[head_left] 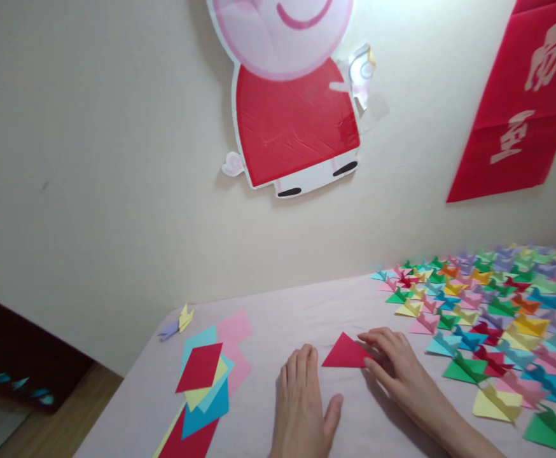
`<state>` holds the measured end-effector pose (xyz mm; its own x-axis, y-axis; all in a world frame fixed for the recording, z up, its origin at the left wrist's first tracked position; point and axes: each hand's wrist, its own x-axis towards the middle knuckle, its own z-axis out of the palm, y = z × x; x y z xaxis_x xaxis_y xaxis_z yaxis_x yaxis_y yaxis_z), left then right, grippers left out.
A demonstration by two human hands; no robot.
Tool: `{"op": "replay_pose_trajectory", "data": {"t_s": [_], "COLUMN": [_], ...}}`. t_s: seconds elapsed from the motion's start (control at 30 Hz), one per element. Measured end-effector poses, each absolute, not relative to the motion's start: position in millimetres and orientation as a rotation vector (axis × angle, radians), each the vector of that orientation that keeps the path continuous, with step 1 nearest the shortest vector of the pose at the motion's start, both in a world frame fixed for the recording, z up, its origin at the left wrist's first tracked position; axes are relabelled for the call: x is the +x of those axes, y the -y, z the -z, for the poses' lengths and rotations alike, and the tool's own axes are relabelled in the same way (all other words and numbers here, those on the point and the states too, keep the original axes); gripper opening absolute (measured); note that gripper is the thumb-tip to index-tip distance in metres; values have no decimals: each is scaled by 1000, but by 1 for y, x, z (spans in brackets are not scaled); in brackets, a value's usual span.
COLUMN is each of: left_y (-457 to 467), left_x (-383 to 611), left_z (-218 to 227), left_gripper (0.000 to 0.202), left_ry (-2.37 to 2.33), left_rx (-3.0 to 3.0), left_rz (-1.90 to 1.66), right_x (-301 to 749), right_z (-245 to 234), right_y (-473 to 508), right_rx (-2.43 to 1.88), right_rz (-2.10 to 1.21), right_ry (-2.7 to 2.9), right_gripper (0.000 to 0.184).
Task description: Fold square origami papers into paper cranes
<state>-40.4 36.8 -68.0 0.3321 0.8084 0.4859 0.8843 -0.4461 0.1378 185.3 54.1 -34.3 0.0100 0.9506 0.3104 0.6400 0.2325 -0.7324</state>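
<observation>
right hand pinning red triangle by fingertips, left hand flat and loose just beside it on bench, paper stack further left

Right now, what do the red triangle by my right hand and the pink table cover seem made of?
The red folded triangle looks like thin matte paper: crisp straight edges, flat colour, no shine. The pale pink table cover seems matte cloth, perhaps plastic sheet; no weave shows.
</observation>
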Motion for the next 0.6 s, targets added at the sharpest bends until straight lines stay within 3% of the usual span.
{"op": "replay_pose_trajectory", "data": {"t_s": [0.17,0.4,0.6], "left_y": [-37,-40,-43], "left_x": [-40,-36,-40], "left_z": [36,18,36], "left_gripper": [66,48,73], "left_ry": [1497,1062,1130], "left_rx": [-2656,-2847,-2809], "left_rz": [745,760,697], "right_x": [179,175,179], "right_z": [28,20,18], "right_y": [-51,-48,-54], "right_rx": [-1442,-1236,-1241], "right_rz": [-445,-407,-384], "right_ry": [1896,2117,2181], "right_gripper": [22,25,26]}}
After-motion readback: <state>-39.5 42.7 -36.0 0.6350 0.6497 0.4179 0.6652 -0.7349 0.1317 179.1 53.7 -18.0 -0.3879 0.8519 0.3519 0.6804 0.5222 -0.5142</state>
